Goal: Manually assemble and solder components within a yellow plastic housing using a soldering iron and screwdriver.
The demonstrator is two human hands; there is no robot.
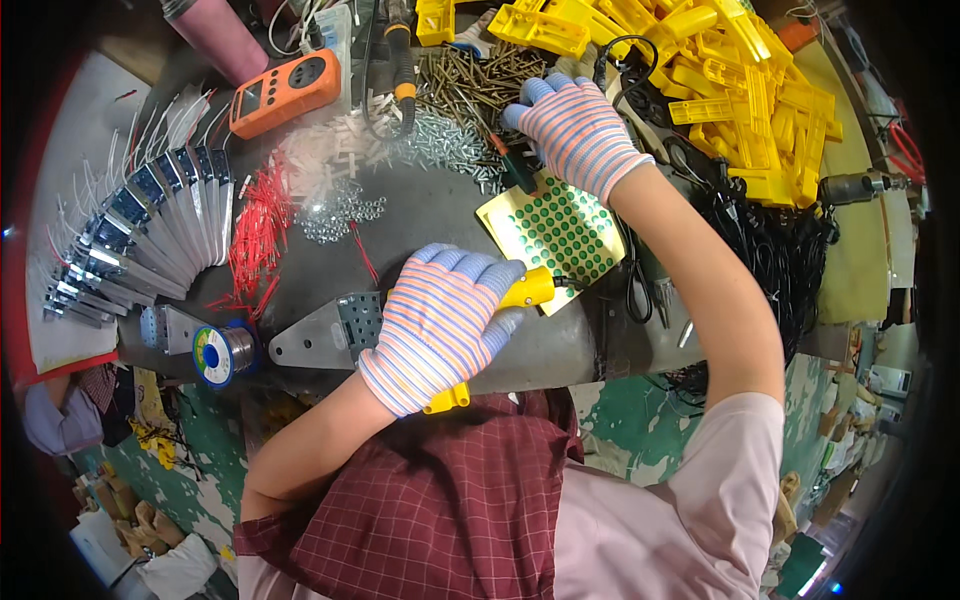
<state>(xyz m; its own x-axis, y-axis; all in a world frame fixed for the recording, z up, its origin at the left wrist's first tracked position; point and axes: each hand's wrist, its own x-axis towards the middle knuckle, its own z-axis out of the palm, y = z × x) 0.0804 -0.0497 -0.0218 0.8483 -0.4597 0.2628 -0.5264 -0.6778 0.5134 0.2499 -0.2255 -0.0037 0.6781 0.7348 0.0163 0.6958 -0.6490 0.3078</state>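
My left hand (440, 325), in a striped knit glove, is closed round a yellow plastic handle (530, 288). Dark cord leaves the handle's right end. More yellow plastic (447, 398) shows below the palm. Just left of the hand lies a tapered metal plate (308, 338) with a perforated grey part (362, 320); whether it joins the handle is hidden. My right hand (580, 135), gloved alike, reaches over the right side of a heap of brassy screws (470, 85), fingers bent but apart. Close by its thumb lies a dark-handled tool (515, 168). Its palm side is hidden.
A sheet of green round stickers (565, 230) lies between my hands. Yellow plastic shells (740, 100) and black cords (765, 235) fill the right. To the left are red wires (260, 225), metal plates (150, 225), a solder spool (222, 354) and an orange meter (285, 93).
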